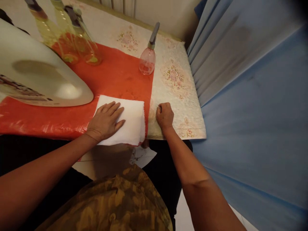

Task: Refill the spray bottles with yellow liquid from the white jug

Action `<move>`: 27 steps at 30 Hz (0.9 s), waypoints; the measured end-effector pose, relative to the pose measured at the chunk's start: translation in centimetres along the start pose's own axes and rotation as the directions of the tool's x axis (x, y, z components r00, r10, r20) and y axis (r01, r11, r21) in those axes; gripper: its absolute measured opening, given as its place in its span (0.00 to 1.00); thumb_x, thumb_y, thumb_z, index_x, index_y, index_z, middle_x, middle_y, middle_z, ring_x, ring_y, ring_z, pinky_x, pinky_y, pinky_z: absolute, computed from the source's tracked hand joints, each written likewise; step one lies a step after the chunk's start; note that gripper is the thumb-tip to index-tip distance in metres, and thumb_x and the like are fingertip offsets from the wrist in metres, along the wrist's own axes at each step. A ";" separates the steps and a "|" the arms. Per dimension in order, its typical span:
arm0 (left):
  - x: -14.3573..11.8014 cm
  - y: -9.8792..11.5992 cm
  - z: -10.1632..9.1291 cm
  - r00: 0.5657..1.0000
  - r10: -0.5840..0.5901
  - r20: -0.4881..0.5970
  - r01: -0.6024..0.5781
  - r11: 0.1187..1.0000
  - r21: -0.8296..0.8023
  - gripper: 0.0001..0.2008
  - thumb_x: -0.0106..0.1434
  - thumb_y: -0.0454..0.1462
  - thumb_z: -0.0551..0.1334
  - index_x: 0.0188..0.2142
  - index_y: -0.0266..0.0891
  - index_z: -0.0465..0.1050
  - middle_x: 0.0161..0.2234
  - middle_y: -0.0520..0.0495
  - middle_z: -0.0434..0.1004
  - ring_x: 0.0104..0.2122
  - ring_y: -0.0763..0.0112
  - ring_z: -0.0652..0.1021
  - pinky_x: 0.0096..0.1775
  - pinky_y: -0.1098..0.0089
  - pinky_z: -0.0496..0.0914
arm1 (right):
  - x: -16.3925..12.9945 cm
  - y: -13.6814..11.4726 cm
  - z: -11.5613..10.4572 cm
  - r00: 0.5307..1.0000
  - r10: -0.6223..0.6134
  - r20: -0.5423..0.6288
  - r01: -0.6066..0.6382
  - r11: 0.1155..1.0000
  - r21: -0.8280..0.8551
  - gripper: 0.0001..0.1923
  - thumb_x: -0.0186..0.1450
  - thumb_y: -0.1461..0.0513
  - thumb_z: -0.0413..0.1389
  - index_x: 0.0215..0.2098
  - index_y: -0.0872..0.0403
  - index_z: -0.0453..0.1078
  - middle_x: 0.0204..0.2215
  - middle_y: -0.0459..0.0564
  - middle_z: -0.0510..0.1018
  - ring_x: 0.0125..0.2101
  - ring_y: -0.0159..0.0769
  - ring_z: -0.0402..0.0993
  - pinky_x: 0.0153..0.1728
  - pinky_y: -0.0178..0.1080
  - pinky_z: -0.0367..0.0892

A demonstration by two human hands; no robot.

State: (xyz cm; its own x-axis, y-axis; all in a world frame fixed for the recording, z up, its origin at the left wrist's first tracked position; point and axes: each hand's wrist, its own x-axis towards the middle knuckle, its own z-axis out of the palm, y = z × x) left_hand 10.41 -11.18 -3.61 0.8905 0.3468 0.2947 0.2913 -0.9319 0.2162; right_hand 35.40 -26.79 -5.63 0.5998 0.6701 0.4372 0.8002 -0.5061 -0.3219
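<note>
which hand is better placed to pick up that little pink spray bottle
Probably the right hand. It rests closed on the floral cloth, holding nothing visible, nearer the pink spray bottle. The left hand lies flat on the folded white towel.

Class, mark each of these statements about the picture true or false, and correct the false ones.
1. The left hand lies flat on the white towel. True.
2. The right hand holds the spray bottle. False: it rests closed on the floral cloth, apart from the bottle.
3. The towel lies on the red sheet. True.
4. The spray bottle lies on its side. False: it stands upright.
</note>
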 end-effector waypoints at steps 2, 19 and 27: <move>0.0 0.0 0.0 1.000 -0.005 0.001 0.005 1.000 -0.004 0.25 0.69 0.46 0.53 0.63 0.41 0.60 0.65 0.38 0.61 0.66 0.48 0.58 0.62 0.46 0.56 | 0.0 0.0 0.0 1.000 -0.006 -0.013 0.006 1.000 -0.004 0.06 0.65 0.65 0.49 0.37 0.52 0.68 0.38 0.51 0.70 0.37 0.38 0.66 0.36 0.38 0.63; -0.1 0.2 0.0 1.000 -0.011 0.016 0.010 0.999 0.046 0.24 0.70 0.47 0.51 0.61 0.38 0.62 0.64 0.36 0.61 0.65 0.49 0.59 0.62 0.49 0.56 | 0.0 0.0 0.0 1.000 -0.014 -0.003 0.014 1.000 0.002 0.06 0.65 0.65 0.49 0.36 0.52 0.67 0.37 0.51 0.69 0.38 0.39 0.65 0.37 0.40 0.63; -0.2 0.1 0.0 1.000 -0.015 0.003 0.015 1.000 -0.008 0.24 0.69 0.46 0.52 0.62 0.41 0.61 0.65 0.37 0.61 0.65 0.49 0.59 0.62 0.47 0.56 | -0.1 -0.1 -0.1 1.000 -0.022 -0.008 0.022 1.000 0.019 0.06 0.65 0.66 0.48 0.36 0.52 0.66 0.37 0.51 0.69 0.38 0.39 0.65 0.38 0.40 0.64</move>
State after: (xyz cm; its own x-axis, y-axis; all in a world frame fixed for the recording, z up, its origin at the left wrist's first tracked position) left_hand 10.25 -11.36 -3.64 0.8870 0.3601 0.2889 0.3017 -0.9258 0.2278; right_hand 35.26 -26.86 -5.51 0.5817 0.6766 0.4514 0.8134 -0.4803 -0.3283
